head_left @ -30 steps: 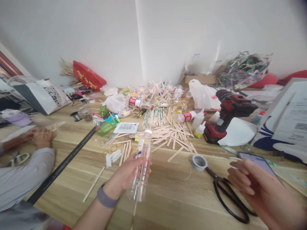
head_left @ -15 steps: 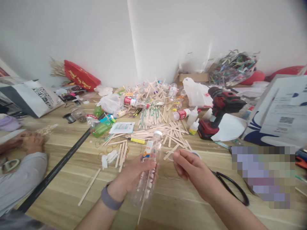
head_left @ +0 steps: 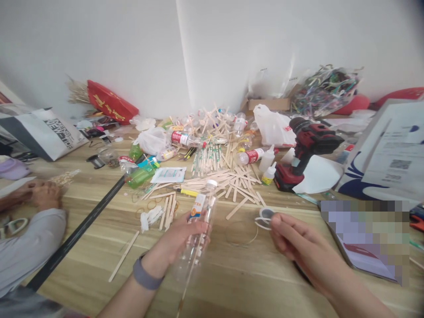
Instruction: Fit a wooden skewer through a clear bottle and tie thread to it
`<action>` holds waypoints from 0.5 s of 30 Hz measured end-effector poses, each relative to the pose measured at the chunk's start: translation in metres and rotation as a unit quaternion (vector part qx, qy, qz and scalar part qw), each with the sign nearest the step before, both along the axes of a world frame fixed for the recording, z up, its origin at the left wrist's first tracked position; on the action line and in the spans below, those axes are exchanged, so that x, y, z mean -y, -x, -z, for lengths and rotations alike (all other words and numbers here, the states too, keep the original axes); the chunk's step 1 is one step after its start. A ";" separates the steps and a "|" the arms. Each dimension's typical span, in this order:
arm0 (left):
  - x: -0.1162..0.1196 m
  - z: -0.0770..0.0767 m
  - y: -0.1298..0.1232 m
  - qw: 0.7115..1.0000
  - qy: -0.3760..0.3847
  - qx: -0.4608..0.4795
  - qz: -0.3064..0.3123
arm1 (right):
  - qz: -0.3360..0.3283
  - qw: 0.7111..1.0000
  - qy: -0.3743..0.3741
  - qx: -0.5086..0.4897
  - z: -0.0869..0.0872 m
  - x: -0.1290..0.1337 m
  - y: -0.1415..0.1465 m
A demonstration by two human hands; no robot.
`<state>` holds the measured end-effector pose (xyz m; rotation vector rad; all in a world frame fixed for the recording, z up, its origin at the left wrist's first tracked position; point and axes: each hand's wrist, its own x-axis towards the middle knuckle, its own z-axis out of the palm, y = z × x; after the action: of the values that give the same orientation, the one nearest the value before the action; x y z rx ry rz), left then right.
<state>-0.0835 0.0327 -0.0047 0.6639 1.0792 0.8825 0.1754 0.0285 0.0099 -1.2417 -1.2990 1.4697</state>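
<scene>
My left hand (head_left: 189,234) is wrapped around a clear plastic bottle (head_left: 206,212) with a white cap and a blue-and-orange label. The bottle tilts, cap end away from me. A thin stick-like strip (head_left: 187,287) runs along its near side and out past its base. My right hand (head_left: 289,234), apart from the bottle, has thumb and forefinger pinched on a small white ring (head_left: 263,223). Just behind the ring lies a grey round piece (head_left: 266,213). A faint thin loop (head_left: 257,234) shows left of my right fingers; its material is unclear.
Wooden craft sticks (head_left: 236,183) are heaped mid-table among bottles. A red cordless drill (head_left: 308,150) stands right, beside small glue bottles (head_left: 269,174). A black strip (head_left: 79,229) crosses the left side, near another person's hand (head_left: 46,194). A tablet-like device (head_left: 367,260) lies right.
My right hand has moved right and slightly down, away from the bottle, with the white ring in its fingers. My left hand and the bottle have shifted slightly left.
</scene>
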 end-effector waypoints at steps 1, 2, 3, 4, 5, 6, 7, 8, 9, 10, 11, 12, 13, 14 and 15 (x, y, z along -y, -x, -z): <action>0.000 0.000 0.003 1.000 0.003 -0.006 -0.007 | 0.016 1.000 0.005 0.002 0.000 0.003 -0.009; 0.001 -0.001 0.006 1.000 0.005 -0.012 -0.017 | 0.039 0.999 0.013 0.003 0.000 0.005 -0.019; 0.001 -0.001 0.010 0.999 0.008 -0.018 -0.028 | 0.068 0.998 0.019 0.003 -0.001 0.007 -0.030; 0.002 -0.001 0.013 0.999 0.009 -0.022 -0.038 | 0.100 0.995 0.020 -0.002 0.000 0.008 -0.043; 0.002 -0.001 0.016 0.998 0.008 -0.025 -0.048 | 0.126 0.992 0.020 -0.015 0.000 0.008 -0.056; 0.003 0.000 0.019 0.998 0.007 -0.026 -0.056 | 0.141 0.989 0.019 -0.033 0.001 0.008 -0.069; 0.003 0.000 0.022 0.998 0.006 -0.027 -0.061 | 0.143 0.988 0.024 -0.055 0.003 0.007 -0.080; 0.003 0.000 0.023 0.998 0.007 -0.028 -0.062 | 0.147 0.986 0.030 -0.078 0.004 0.006 -0.089; 0.003 0.000 0.024 0.998 0.010 -0.028 -0.059 | 0.165 0.981 0.028 -0.098 0.005 0.004 -0.094; 0.003 0.000 0.023 0.998 0.010 -0.031 -0.056 | 0.170 0.979 0.029 -0.109 0.005 0.004 -0.095; 0.002 0.000 0.021 0.998 0.010 -0.033 -0.050 | 0.172 0.979 0.028 -0.107 0.005 0.004 -0.093; 0.002 -0.001 0.019 0.998 0.008 -0.036 -0.041 | 0.164 0.981 0.026 -0.095 0.004 0.004 -0.086; 0.002 -0.002 0.016 0.999 0.005 -0.038 -0.034 | 0.147 0.986 0.025 -0.073 0.002 0.005 -0.076; 0.002 -0.004 0.013 0.999 0.000 -0.039 -0.029 | 0.128 0.990 0.018 -0.048 0.001 0.007 -0.063; 0.002 -0.005 0.010 0.999 -0.002 -0.039 -0.024 | 0.107 0.994 0.010 -0.026 -0.001 0.008 -0.050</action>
<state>-0.0932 0.0308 0.0001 0.6833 1.1675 0.9073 0.2251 0.0202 0.0113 -1.3048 -1.0820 1.3554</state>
